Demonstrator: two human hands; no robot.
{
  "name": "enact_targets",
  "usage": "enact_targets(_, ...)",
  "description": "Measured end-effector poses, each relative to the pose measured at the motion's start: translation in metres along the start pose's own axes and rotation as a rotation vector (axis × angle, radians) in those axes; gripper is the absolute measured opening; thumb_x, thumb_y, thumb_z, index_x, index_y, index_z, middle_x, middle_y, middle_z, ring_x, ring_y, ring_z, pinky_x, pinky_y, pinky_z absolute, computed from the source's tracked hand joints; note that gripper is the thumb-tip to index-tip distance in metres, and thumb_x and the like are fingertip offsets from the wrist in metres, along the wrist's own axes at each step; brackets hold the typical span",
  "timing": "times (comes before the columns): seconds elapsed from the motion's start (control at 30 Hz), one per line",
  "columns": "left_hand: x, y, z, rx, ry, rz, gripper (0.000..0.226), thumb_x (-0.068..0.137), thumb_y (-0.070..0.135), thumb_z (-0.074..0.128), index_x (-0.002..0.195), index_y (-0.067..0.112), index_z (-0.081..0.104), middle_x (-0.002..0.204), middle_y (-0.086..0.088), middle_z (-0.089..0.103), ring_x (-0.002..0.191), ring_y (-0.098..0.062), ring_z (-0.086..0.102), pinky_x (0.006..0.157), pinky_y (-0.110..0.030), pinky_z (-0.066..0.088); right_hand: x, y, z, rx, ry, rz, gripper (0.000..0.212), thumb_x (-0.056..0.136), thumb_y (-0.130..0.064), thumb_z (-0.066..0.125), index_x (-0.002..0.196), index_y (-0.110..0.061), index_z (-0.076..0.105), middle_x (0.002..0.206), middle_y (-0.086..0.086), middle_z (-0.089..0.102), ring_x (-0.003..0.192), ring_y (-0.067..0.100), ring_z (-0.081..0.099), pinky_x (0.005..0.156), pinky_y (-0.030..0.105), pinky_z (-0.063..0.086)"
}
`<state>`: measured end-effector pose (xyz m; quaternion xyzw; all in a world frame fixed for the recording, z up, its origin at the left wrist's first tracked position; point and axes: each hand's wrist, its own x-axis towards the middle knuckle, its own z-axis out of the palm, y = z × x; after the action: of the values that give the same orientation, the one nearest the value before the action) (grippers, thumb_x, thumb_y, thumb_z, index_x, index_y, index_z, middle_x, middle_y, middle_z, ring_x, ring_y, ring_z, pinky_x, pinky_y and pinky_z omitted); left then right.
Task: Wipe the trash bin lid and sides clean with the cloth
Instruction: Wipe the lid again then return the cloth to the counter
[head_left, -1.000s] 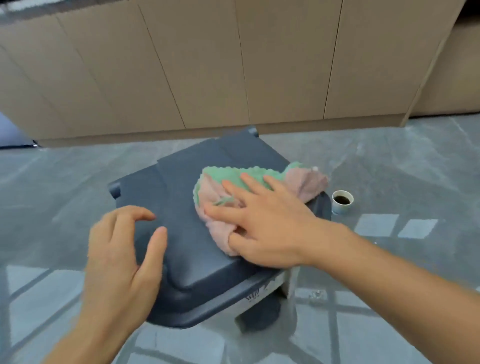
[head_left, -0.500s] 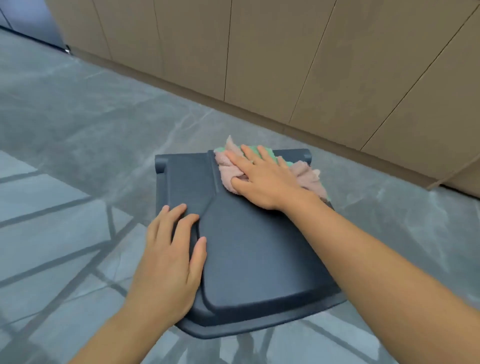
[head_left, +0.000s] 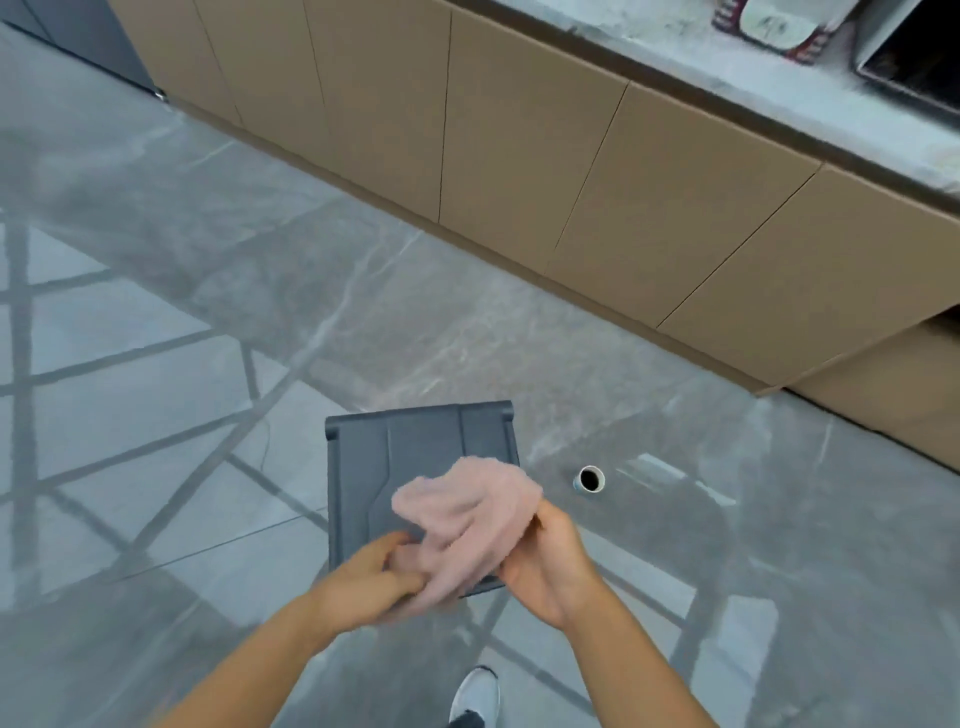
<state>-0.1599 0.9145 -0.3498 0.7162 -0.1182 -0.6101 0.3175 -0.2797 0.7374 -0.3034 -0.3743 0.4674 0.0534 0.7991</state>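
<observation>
Hands first: the left hand (head_left: 371, 577) pinches the lower end of the pink cloth (head_left: 467, 512) with its fingers curled shut, and the right hand (head_left: 545, 558) grips the other side, also closed on the fabric. Between them the cloth hangs bunched above the near part of the trash bin lid (head_left: 415, 447), apparently lifted clear of it rather than pressed flat. The dark grey lid looks closed; the bin's sides are hidden beneath it. Just right of the bin a small cup (head_left: 589, 479) of dark liquid stands on the grey floor (head_left: 156, 415). Wiping the bin's right side risks knocking that cup over, since a sweeping elbow or trailing cloth could catch it. A loosely bunched cloth may also wipe poorly.
</observation>
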Motion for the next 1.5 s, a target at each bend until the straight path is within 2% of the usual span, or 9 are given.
enact_targets(0.13,-0.049,0.082,0.038,-0.262,-0.076,0.123,0.038,0.080,0.040,0.072,0.106,0.013,0.072,0.112,-0.018,0.071,0.092,-0.022,0.066,0.086,-0.042,0.051,-0.060,-0.060,-0.046,0.214,0.038,-0.054,0.048,0.109,-0.027,0.033,0.116,-0.010,0.077,0.119,0.014,0.077,0.107,0.027,0.074,0.088,0.038,0.058)
enact_targets(0.27,-0.053,0.166,0.089,-0.283,-0.055,0.269,0.039,0.085,0.058,0.066,0.108,0.027,0.074,0.108,-0.002,0.075,0.096,-0.020,0.070,0.085,-0.038,0.055,-0.099,-0.105,-0.100,0.359,0.064,-0.141,0.055,0.108,-0.027,0.036,0.091,-0.011,0.085,0.109,0.013,0.079,0.097,0.025,0.079,0.078,0.036,0.063)
enact_targets(0.5,-0.046,0.271,0.162,-0.383,-0.274,0.194,0.065,0.080,0.037,0.076,0.126,-0.006,0.059,0.122,-0.020,0.068,0.117,-0.033,0.064,0.101,-0.049,0.050,-0.162,-0.155,-0.172,0.384,-0.052,-0.157,0.053,0.099,-0.027,0.042,0.136,0.007,0.059,0.140,0.027,0.062,0.132,0.038,0.060,0.110,0.051,0.046)
enact_targets(0.63,-0.034,0.303,0.176,-0.347,-0.340,0.225,0.062,0.077,0.029,0.085,0.133,0.020,0.058,0.119,-0.013,0.072,0.112,-0.028,0.068,0.098,-0.046,0.052,-0.171,-0.184,-0.195,0.325,-0.069,-0.134,0.045,0.098,-0.023,0.045,0.129,0.003,0.065,0.131,0.022,0.070,0.119,0.032,0.071,0.095,0.045,0.058)
enact_targets(0.87,0.016,0.371,0.197,-0.489,-0.011,0.385,0.079,0.051,0.013,0.097,0.118,0.014,0.055,0.099,-0.015,0.076,0.087,-0.029,0.074,0.065,-0.034,0.057,-0.147,-0.252,-0.254,0.245,0.016,-0.115,0.038,0.109,-0.026,0.041,0.138,-0.011,0.060,0.117,0.018,0.074,0.105,0.033,0.071,0.082,0.043,0.058)
enact_targets(1.0,0.061,0.454,0.220,-0.419,0.155,0.549,0.064,0.063,0.008,0.091,0.106,0.024,0.047,0.106,-0.015,0.062,0.085,-0.023,0.063,0.069,-0.032,0.051,-0.132,-0.319,-0.325,0.452,0.173,-0.265,0.039,0.100,-0.013,0.056,0.137,-0.027,0.055,0.106,0.017,0.069,0.092,0.030,0.065,0.082,0.041,0.053)
enact_targets(1.17,0.099,0.570,0.235,-0.067,0.303,0.879,0.032,0.068,0.016,0.082,0.093,0.026,0.064,0.087,0.010,0.065,0.072,-0.001,0.054,0.061,-0.013,0.040,-0.139,-0.415,-0.396,0.011,0.405,-0.537,0.049,0.081,0.017,0.072,0.110,-0.022,0.075,0.111,0.005,0.069,0.099,0.019,0.065,0.085,0.035,0.056)
enact_targets(1.3,0.144,0.651,0.218,0.019,0.349,0.936,0.036,0.075,0.001,0.082,0.092,0.031,0.070,0.083,0.025,0.070,0.075,-0.002,0.059,0.069,-0.021,0.045,-0.130,-0.496,-0.450,-0.399,0.515,-0.597,0.042,0.079,0.007,0.081,0.104,-0.026,0.076,0.104,0.009,0.073,0.088,0.016,0.067,0.080,0.031,0.059)
enact_targets(1.5,0.253,0.784,0.218,0.216,0.287,0.910,0.042,0.073,0.016,0.086,0.103,0.041,0.069,0.085,0.036,0.067,0.076,0.016,0.057,0.067,-0.004,0.041,-0.054,-0.644,-0.552,-0.668,0.579,-0.610,0.045,0.082,-0.013,0.086,0.123,-0.026,0.073,0.121,-0.011,0.067,0.120,0.011,0.058,0.108,0.032,0.046)
